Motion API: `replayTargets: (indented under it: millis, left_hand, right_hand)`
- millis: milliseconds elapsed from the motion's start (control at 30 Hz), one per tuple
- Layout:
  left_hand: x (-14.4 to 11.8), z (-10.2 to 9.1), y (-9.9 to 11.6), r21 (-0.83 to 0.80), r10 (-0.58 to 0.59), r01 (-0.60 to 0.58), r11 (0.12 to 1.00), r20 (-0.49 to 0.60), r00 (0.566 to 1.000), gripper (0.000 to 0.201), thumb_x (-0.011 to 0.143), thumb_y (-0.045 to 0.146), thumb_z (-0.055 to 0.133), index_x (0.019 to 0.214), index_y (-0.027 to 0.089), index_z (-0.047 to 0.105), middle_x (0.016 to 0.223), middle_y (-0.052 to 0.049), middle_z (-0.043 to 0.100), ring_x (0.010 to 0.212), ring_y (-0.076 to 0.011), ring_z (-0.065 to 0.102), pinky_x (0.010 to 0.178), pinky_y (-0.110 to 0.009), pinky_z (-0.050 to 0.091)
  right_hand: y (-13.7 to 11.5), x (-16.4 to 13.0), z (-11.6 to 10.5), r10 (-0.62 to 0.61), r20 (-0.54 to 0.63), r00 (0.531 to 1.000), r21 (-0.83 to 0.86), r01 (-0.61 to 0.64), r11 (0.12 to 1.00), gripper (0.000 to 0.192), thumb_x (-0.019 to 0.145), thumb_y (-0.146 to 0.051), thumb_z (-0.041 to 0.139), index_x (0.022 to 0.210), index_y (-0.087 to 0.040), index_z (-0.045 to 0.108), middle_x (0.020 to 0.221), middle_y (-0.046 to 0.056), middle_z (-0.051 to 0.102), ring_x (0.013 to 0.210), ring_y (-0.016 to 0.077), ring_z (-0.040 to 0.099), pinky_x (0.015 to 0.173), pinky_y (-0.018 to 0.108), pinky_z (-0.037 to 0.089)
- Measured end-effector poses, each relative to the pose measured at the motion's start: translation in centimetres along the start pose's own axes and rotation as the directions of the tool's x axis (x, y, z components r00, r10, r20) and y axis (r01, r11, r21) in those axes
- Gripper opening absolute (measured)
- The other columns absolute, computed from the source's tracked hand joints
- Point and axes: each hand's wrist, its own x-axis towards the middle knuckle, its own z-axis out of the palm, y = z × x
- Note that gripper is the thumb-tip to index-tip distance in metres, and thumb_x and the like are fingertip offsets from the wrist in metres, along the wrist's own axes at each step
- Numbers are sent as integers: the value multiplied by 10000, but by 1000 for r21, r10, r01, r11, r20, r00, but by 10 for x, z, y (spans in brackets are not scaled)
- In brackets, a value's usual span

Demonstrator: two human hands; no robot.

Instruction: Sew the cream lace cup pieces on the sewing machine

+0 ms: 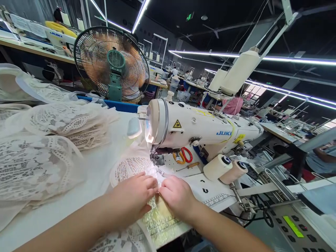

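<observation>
Left hand (pixel 133 197): fingers curled, pressing lace piece (pixel 131 168) flat on the bed.
Right hand (pixel 177 196): pinching the lace edge, steadying it.
Lace: at 7 o'clock from the needle (pixel 157 161), lined up for feeding.
Sewing machine (pixel 199 129): at 12 o'clock of both hands.

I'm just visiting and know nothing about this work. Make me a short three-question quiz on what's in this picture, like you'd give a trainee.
1. True or false: both hands, the left hand and the right hand, rest on the lace piece in front of the sewing machine.
2. What colour are the scissors' handles under the machine arm? A. green B. red C. blue
3. What stands behind the machine, to the left?

Key: 1. True. 2. B. 3. A fan.
</observation>
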Motion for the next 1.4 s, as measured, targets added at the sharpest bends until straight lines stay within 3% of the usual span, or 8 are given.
replayTargets:
  millis: [200, 400, 533, 833, 1100, 1400]
  left_hand:
    - [0, 7, 3, 136, 9, -13, 991, 32, 999, 322, 814, 225, 592, 1111, 124, 662, 1150, -141, 650, 1072, -314, 585, 1028, -521, 393]
    - [-3, 18, -12, 179, 53, -32, 983, -112, 992, 257, 857, 248, 565, 1076, 179, 680, 1163, -112, 655, 1083, -282, 587, 1047, -488, 374]
    - [0, 18, -24, 198, 96, -65, 978, -150, 984, 259, 874, 212, 509, 1071, 190, 675, 1127, -98, 670, 1037, -268, 603, 1028, -473, 382]
    - [5, 8, -44, 250, 117, -88, 964, -105, 988, 303, 907, 149, 419, 1110, 173, 643, 1136, -111, 648, 1015, -252, 593, 1021, -473, 375]
    - [17, -8, -57, 284, 57, -60, 957, 18, 998, 411, 798, 33, 445, 1153, 148, 618, 1139, -114, 633, 1053, -267, 564, 1029, -462, 372]
    - [22, -12, -71, 314, 6, 8, 949, -45, 999, 383, 809, 38, 471, 1128, 165, 642, 1141, -105, 643, 1066, -266, 573, 1029, -465, 374]
  right_hand:
    - [3, 11, -1, -29, 25, 999, -65, 31, 997, 203, 784, -125, 513, 592, -189, 521, 591, 18, 504, 593, 158, 423, 507, 289, 259]
    - [12, 21, 4, -70, 50, 996, -90, 74, 993, 175, 769, -108, 514, 618, -194, 519, 597, 16, 508, 599, 161, 434, 505, 290, 249]
    - [14, 27, 8, -64, 71, 995, -114, 72, 991, 176, 744, -106, 535, 599, -197, 492, 587, 19, 509, 615, 161, 430, 511, 287, 229]
    - [10, 33, 5, 33, 35, 999, -160, -27, 987, 143, 791, -103, 527, 675, -180, 559, 697, 25, 568, 665, 167, 440, 584, 303, 272]
    - [7, 36, 10, 131, 38, 991, -165, -123, 979, 95, 672, -80, 542, 679, -174, 526, 692, 28, 524, 665, 172, 430, 609, 314, 279]
    - [8, 35, 7, 158, 139, 978, -118, -142, 983, 90, 709, -91, 538, 726, -180, 529, 743, 27, 536, 692, 176, 430, 614, 310, 295]
